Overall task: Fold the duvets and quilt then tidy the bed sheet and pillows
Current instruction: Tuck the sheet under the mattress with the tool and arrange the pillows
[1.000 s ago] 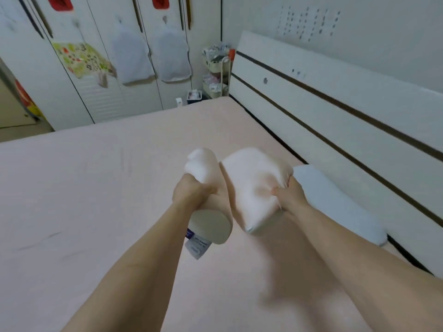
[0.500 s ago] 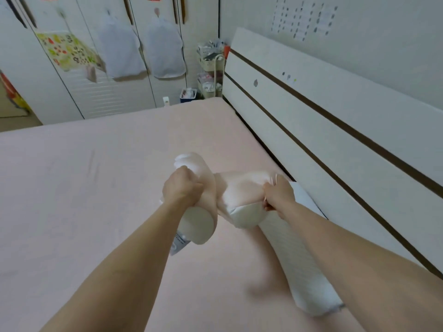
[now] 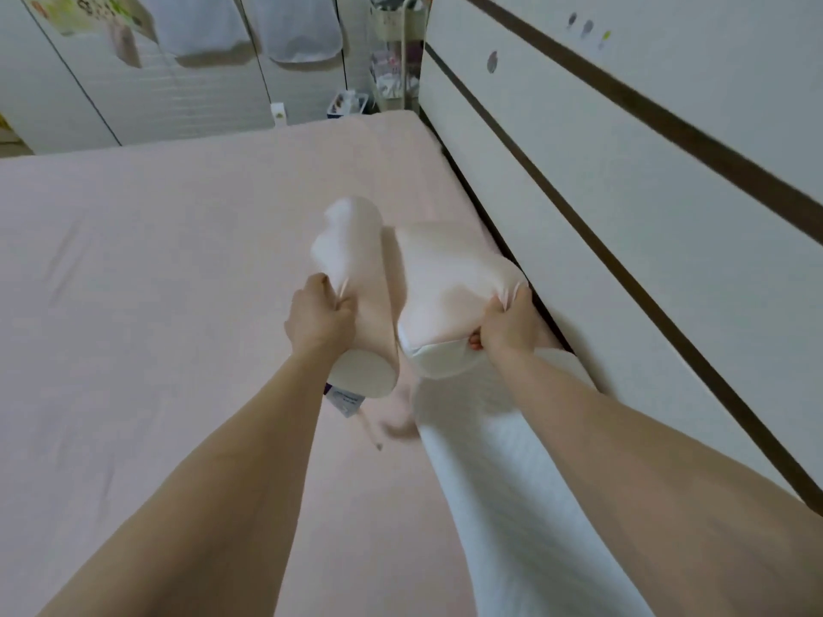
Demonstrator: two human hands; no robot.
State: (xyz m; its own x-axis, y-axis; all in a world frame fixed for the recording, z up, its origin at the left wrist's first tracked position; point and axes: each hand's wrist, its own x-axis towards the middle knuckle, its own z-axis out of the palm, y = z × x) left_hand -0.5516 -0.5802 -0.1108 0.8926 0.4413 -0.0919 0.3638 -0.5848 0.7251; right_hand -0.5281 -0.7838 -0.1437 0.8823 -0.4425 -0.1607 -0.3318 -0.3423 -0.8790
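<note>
Pillow step: my left hand [image 3: 318, 320] grips the bolster [image 3: 356, 287], right hand [image 3: 507, 325] grips the pillow [image 3: 445, 282], centre frame; next I'd set both by the headboard [image 3: 623, 216].

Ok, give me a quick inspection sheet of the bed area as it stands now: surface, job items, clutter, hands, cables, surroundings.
Surface: pink bed sheet spread over the mattress, faint creases.
Job's things: roll pillow and contoured pillow held side by side over the sheet; long white pillow lying along the headboard.
Clutter: a label tag hangs under the roll pillow.
Hands: left hand grips the roll pillow; right hand grips the contoured pillow's near corner.
Cables: nothing seen.
Surroundings: wardrobe doors with hung bags; small storage rack at the bed's far corner.
</note>
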